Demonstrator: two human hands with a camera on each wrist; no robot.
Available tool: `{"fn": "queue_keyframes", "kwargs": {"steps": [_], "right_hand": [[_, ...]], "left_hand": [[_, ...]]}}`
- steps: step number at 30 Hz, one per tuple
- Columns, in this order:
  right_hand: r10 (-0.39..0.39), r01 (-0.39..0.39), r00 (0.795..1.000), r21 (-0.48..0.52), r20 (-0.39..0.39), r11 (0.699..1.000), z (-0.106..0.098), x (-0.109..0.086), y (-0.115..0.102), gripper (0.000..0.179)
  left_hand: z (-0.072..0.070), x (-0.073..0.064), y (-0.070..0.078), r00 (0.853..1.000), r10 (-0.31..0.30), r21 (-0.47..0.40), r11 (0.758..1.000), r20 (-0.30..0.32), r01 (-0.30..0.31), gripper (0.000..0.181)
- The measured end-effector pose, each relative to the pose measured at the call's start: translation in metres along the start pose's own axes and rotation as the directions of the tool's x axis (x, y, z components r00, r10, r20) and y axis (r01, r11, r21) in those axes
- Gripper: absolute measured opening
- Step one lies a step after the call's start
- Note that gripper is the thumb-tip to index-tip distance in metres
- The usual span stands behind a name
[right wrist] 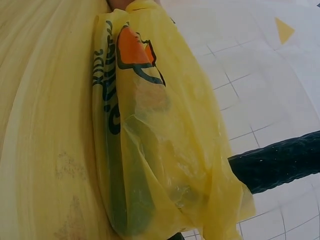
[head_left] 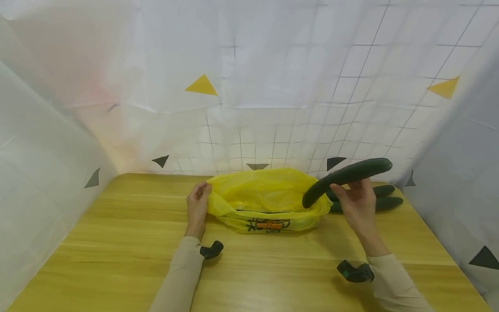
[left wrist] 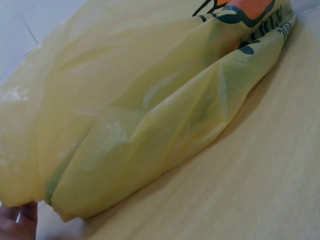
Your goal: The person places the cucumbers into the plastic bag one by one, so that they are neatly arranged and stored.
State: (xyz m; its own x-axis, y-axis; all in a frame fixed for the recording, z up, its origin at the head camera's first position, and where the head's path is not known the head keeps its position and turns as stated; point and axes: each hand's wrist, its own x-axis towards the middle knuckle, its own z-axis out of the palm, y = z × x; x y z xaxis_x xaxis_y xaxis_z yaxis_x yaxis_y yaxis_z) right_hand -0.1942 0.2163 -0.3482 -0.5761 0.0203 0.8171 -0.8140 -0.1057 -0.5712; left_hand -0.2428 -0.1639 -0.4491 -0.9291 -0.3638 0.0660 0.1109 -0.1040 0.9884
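A yellow plastic bag lies on the table, its mouth spread open and a dark and orange print on its near side. My left hand pinches the bag's left rim. In my right hand is a dark green cucumber, tilted with its lower left end over the right part of the bag's mouth. The right wrist view shows this cucumber overlapped by the bag's edge. A long dark green shape shows through the bag's film there. Two more cucumbers lie behind my right hand.
The wood-grain table ends at a white sheet wall with grid lines and triangles. More white sheeting closes both sides. A black curved device sits at the left wrist, a similar black device at the right.
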Motion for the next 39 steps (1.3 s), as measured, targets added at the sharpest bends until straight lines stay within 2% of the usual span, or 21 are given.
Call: {"fn": "queue_keyframes", "kwargs": {"steps": [5, 9, 12, 15, 18, 21, 24, 28, 34, 39], "right_hand": [[0.010, -0.008, 0.999, -0.046, 0.036, 0.999, 0.000, -0.001, 0.004, 0.044], [0.048, -0.045, 0.998, -0.050, 0.043, 0.998, -0.003, -0.005, 0.009, 0.046], [0.081, -0.078, 0.995, -0.068, 0.053, 0.995, -0.003, -0.008, 0.007, 0.047], [0.109, -0.100, 0.991, -0.126, 0.073, 0.987, 0.001, -0.009, 0.000, 0.047], [0.150, -0.127, 0.984, -0.209, 0.097, 0.970, 0.007, -0.008, -0.008, 0.047], [0.210, -0.170, 0.971, -0.295, 0.112, 0.940, 0.013, -0.007, -0.013, 0.046], [0.248, -0.181, 0.960, -0.388, 0.131, 0.904, 0.018, -0.005, -0.015, 0.044], [0.228, -0.132, 0.959, -0.444, 0.170, 0.886, 0.024, -0.003, -0.016, 0.043], [0.106, 0.013, 0.962, -0.431, 0.251, 0.902, 0.035, 0.001, -0.014, 0.044], [0.061, 0.063, 0.959, -0.415, 0.278, 0.908, 0.041, 0.001, -0.012, 0.043]], "left_hand": [[0.000, -0.001, 0.000, 1.000, 0.008, -0.001, 1.000, -0.007, -0.008, 0.030], [0.001, 0.000, 0.000, 1.000, -0.003, 0.017, 1.000, -0.002, 0.003, 0.031], [0.003, 0.000, -0.001, 1.000, -0.011, 0.032, 0.999, 0.005, 0.011, 0.032], [0.005, 0.000, -0.001, 1.000, -0.014, 0.037, 0.999, 0.010, 0.014, 0.032], [0.004, -0.001, 0.000, 1.000, -0.012, 0.043, 0.999, -0.002, 0.012, 0.032], [0.002, -0.001, 0.001, 1.000, -0.006, 0.049, 0.999, -0.016, 0.007, 0.031], [0.000, -0.001, 0.002, 1.000, 0.001, 0.039, 0.999, -0.018, 0.000, 0.032], [0.000, 0.000, 0.003, 1.000, 0.011, 0.031, 0.999, -0.014, -0.011, 0.034], [-0.001, 0.000, 0.002, 1.000, 0.007, 0.017, 1.000, -0.019, -0.006, 0.032], [0.001, -0.001, 0.001, 1.000, 0.005, 0.004, 1.000, -0.004, -0.005, 0.032]]}}
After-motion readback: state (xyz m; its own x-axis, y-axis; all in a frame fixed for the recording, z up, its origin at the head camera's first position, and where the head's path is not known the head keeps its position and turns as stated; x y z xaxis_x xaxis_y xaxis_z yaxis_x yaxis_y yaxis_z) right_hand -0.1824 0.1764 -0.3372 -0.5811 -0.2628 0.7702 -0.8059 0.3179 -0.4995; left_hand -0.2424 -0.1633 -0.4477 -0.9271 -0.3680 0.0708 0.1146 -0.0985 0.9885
